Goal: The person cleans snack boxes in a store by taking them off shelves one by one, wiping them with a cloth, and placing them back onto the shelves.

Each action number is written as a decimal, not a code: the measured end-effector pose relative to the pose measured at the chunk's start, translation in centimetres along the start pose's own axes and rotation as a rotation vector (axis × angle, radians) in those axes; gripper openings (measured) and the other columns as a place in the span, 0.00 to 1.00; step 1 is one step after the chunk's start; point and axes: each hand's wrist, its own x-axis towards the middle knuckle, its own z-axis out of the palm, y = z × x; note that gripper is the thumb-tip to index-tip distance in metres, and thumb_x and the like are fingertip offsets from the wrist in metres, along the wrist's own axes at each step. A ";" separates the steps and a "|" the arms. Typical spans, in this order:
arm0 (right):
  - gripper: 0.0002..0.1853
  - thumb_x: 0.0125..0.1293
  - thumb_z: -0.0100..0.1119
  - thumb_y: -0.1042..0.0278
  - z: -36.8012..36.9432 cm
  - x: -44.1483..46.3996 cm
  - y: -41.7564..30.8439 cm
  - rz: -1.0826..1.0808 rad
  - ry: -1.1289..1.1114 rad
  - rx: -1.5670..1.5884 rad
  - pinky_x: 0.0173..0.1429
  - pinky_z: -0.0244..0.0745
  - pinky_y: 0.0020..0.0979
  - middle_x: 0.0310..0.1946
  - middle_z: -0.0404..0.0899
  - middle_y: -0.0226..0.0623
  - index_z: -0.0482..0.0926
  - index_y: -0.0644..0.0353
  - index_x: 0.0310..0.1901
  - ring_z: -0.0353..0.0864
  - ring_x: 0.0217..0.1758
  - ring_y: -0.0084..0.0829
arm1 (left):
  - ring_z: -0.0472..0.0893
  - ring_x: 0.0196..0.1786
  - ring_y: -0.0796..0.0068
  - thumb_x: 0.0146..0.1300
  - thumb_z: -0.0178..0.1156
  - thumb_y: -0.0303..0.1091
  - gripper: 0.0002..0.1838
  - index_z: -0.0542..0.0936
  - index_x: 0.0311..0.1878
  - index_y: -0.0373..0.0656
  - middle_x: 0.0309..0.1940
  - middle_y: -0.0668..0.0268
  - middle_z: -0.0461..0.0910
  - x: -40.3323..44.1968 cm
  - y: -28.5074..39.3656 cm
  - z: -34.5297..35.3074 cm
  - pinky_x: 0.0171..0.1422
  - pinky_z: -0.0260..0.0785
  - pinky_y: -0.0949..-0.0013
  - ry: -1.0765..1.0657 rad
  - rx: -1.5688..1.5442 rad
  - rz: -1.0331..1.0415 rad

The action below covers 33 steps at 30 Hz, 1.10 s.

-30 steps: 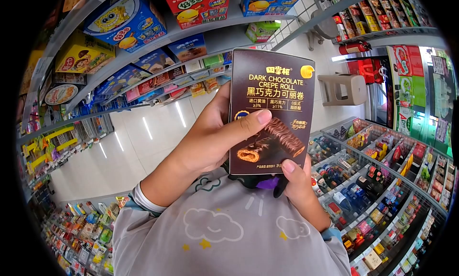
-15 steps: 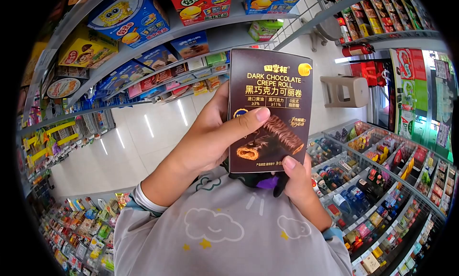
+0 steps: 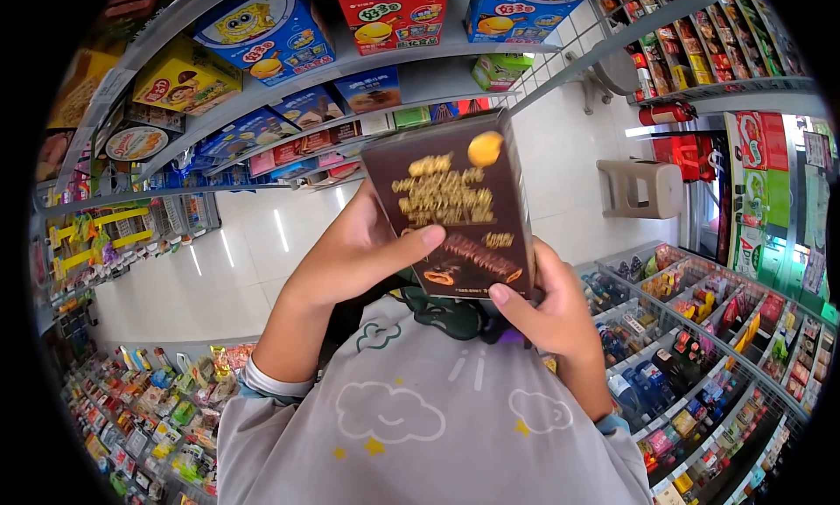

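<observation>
A dark brown box of chocolate crepe rolls (image 3: pixel 446 203) is held up in front of my chest, tilted, its printed front facing me and blurred by motion. My left hand (image 3: pixel 363 251) grips its left side, the thumb lying across the front and the fingers hidden behind. On the lower right corner my right hand (image 3: pixel 547 299) is closed, with its thumb on the front near the bottom edge. A grey apron with cloud drawings (image 3: pixel 429 417) covers my body below the box.
Shelves ahead hold blue cartoon snack boxes (image 3: pixel 262 32), a red snack box (image 3: pixel 391 15) and a yellow box (image 3: pixel 186 74). A beige stool (image 3: pixel 643 190) stands on the tiled floor (image 3: pixel 254 269). To the right is a wire rack of bottles and snacks (image 3: pixel 691 356).
The box has moved left and tilted, its top leaning left, and its right side now shows. Both hands moved with it and still hold it.
</observation>
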 end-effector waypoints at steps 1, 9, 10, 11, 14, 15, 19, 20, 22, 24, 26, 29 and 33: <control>0.24 0.69 0.69 0.67 -1.0 0.3 -0.2 0.012 -0.076 -0.177 0.51 0.78 0.26 0.42 0.88 0.36 0.75 0.66 0.62 0.86 0.43 0.22 | 0.74 0.69 0.72 0.69 0.68 0.25 0.34 0.63 0.73 0.36 0.67 0.60 0.73 -0.3 -0.1 -0.4 0.74 0.66 0.63 -0.012 -0.051 -0.003; 0.41 0.66 0.62 0.72 -2.5 2.0 1.2 -0.070 -0.063 -0.552 0.39 0.77 0.30 0.31 0.86 0.44 0.54 0.63 0.78 0.85 0.28 0.39 | 0.79 0.63 0.72 0.56 0.67 0.11 0.32 0.74 0.66 0.36 0.61 0.62 0.78 -1.1 -1.1 -2.0 0.67 0.72 0.67 -0.062 0.485 0.154; 0.44 0.66 0.63 0.71 -2.1 2.2 1.2 -0.158 0.001 -0.533 0.38 0.76 0.30 0.32 0.87 0.46 0.51 0.62 0.80 0.86 0.27 0.40 | 0.79 0.63 0.72 0.56 0.67 0.11 0.32 0.74 0.66 0.36 0.61 0.62 0.78 -1.1 -1.0 -1.8 0.67 0.72 0.67 -0.063 0.486 0.154; 0.44 0.66 0.63 0.71 -1.8 2.3 0.5 -0.163 0.003 -0.532 0.38 0.76 0.30 0.32 0.87 0.46 0.51 0.62 0.80 0.86 0.27 0.40 | 0.79 0.65 0.70 0.55 0.65 0.10 0.33 0.74 0.66 0.39 0.62 0.61 0.79 -1.1 -0.9 -1.6 0.67 0.72 0.67 -0.005 0.418 0.075; 0.46 0.68 0.65 0.69 -1.4 2.4 -2.0 0.090 0.053 -0.594 0.36 0.77 0.31 0.39 0.89 0.49 0.48 0.61 0.81 0.87 0.27 0.39 | 0.80 0.64 0.68 0.55 0.62 0.09 0.34 0.75 0.67 0.43 0.61 0.60 0.79 -0.8 0.0 -0.9 0.65 0.74 0.68 0.097 0.412 0.007; 0.47 0.69 0.66 0.67 -1.4 2.5 -2.2 0.091 0.027 -0.587 0.36 0.77 0.30 0.43 0.89 0.49 0.47 0.61 0.82 0.86 0.27 0.35 | 0.81 0.61 0.68 0.56 0.62 0.09 0.35 0.75 0.68 0.45 0.59 0.61 0.78 -0.6 0.1 -0.7 0.62 0.76 0.69 0.146 0.469 0.014; 0.47 0.72 0.66 0.65 -1.5 3.6 -0.9 -0.030 -0.140 -0.421 0.34 0.77 0.28 0.52 0.89 0.48 0.46 0.59 0.83 0.83 0.26 0.25 | 0.82 0.53 0.68 0.56 0.62 0.08 0.37 0.76 0.69 0.49 0.55 0.61 0.76 0.6 -0.8 -0.4 0.53 0.78 0.71 0.219 0.767 0.227; 0.47 0.72 0.66 0.65 -1.5 3.9 -0.6 -0.033 -0.144 -0.426 0.34 0.77 0.28 0.52 0.89 0.48 0.46 0.59 0.83 0.83 0.26 0.25 | 0.81 0.57 0.65 0.55 0.62 0.08 0.37 0.76 0.68 0.49 0.56 0.62 0.76 0.8 -0.9 -0.4 0.53 0.79 0.70 0.217 0.763 0.178; 0.46 0.73 0.64 0.66 -1.4 4.6 -0.1 -0.015 -0.176 -0.271 0.38 0.77 0.25 0.58 0.85 0.49 0.45 0.59 0.83 0.84 0.35 0.23 | 0.80 0.60 0.63 0.53 0.62 0.08 0.38 0.77 0.68 0.48 0.56 0.62 0.75 1.4 -1.0 -0.5 0.53 0.81 0.70 0.224 0.753 0.131; 0.44 0.75 0.61 0.69 -1.6 5.3 0.2 -0.053 -0.207 -0.147 0.45 0.76 0.24 0.64 0.80 0.50 0.45 0.59 0.84 0.83 0.47 0.25 | 0.80 0.60 0.62 0.53 0.64 0.09 0.38 0.78 0.68 0.50 0.59 0.61 0.72 2.1 -1.2 -0.7 0.56 0.80 0.70 0.225 0.755 0.139; 0.42 0.77 0.58 0.71 -1.6 6.1 0.9 -0.100 -0.230 -0.074 0.51 0.76 0.23 0.68 0.77 0.51 0.45 0.58 0.84 0.82 0.56 0.27 | 0.80 0.60 0.63 0.54 0.65 0.10 0.38 0.78 0.69 0.50 0.59 0.61 0.72 2.5 -1.5 -0.8 0.57 0.80 0.70 0.251 0.747 0.139; 0.38 0.79 0.52 0.74 -1.8 8.2 2.2 -0.088 -0.221 0.018 0.66 0.71 0.27 0.74 0.70 0.49 0.45 0.60 0.84 0.72 0.71 0.30 | 0.81 0.60 0.65 0.58 0.66 0.12 0.40 0.74 0.73 0.51 0.61 0.60 0.73 3.4 -2.0 -1.2 0.58 0.80 0.69 0.276 0.688 0.137; 0.36 0.81 0.48 0.74 -1.5 11.1 2.8 -0.132 -0.131 0.008 0.76 0.60 0.30 0.75 0.67 0.44 0.44 0.62 0.84 0.67 0.75 0.29 | 0.85 0.51 0.70 0.67 0.67 0.20 0.45 0.58 0.84 0.51 0.76 0.55 0.62 5.2 -5.1 -2.7 0.54 0.79 0.71 0.268 0.338 0.124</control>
